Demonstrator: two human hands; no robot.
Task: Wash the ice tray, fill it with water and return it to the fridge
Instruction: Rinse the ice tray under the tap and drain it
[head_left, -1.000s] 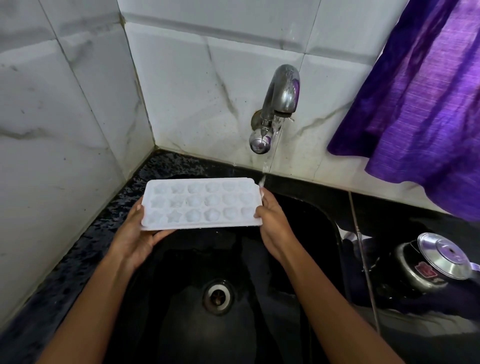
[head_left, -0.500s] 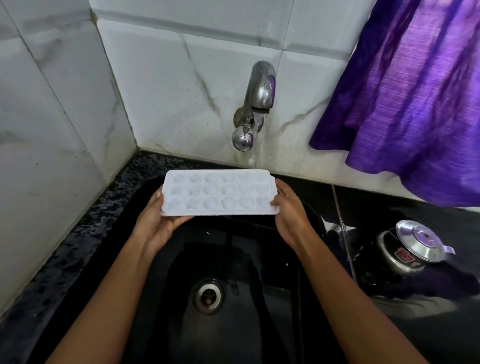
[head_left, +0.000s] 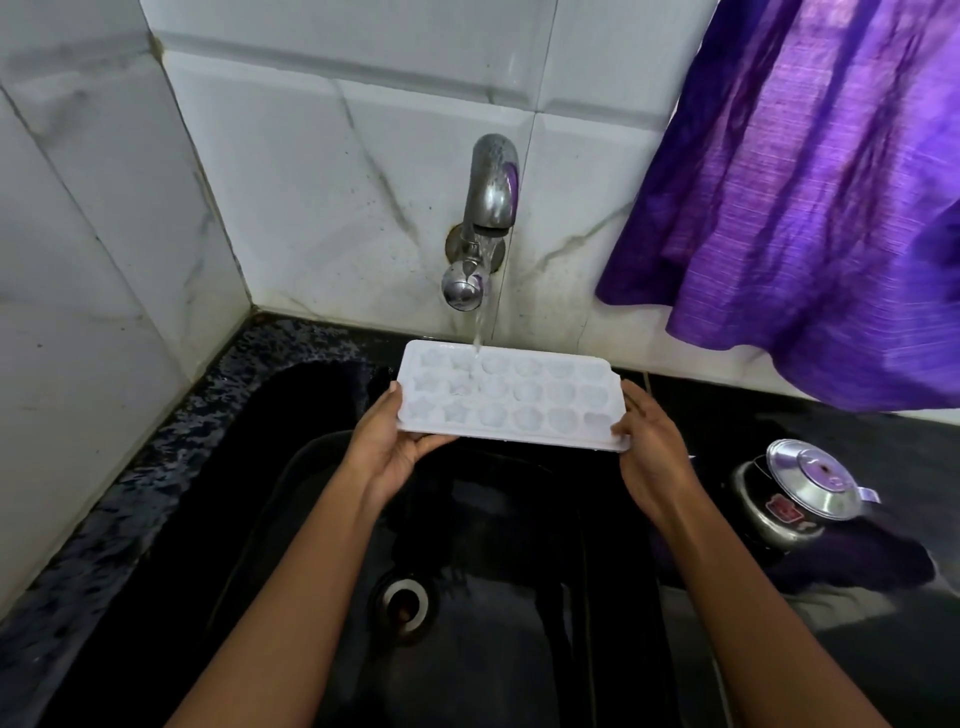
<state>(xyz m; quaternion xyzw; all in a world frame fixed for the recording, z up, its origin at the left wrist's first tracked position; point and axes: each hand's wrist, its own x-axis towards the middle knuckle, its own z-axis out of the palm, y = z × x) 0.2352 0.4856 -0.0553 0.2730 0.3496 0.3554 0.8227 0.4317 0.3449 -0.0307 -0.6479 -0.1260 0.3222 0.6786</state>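
white marble-veined wall tiles (head_left: 322, 171) fill the corner in front of us, and below them the speckled black tabletop (head_left: 156, 467) wraps around a deep black sink (head_left: 311, 519). we're looking straight down into that basin, with the round metal drain (head_left: 407, 606) sitting at the bottom, between our forearms. up on the back wall the chrome tap (head_left: 488, 202) is running, and a thin stream of water (head_left: 480, 325) drops from the spout. it lands right on the white ice tray (head_left: 519, 397), hitting the far row toward the tray's left end. we're holding that tray over the sink, roughly level, its near edge a touch lower, cavities facing up. we can make out star shapes in the left cavities and rounder shapes to the right. our left hand (head_left: 389, 447) is clamped on the tray's left short end, thumb on the rim and fingers tucked underneath. our right hand (head_left: 649, 452) grips the right short end the same way, thumb on the near corner. both arms are bare and reach in from the bottom of the view. off to the right a purple curtain (head_left: 805, 208) hangs down over the wall, its hem just above the tabletop. beneath it, on the dark surface right of the sink, sits a shiny steel pressure cooker (head_left: 800, 493) with its lid on, well apart from the tray.
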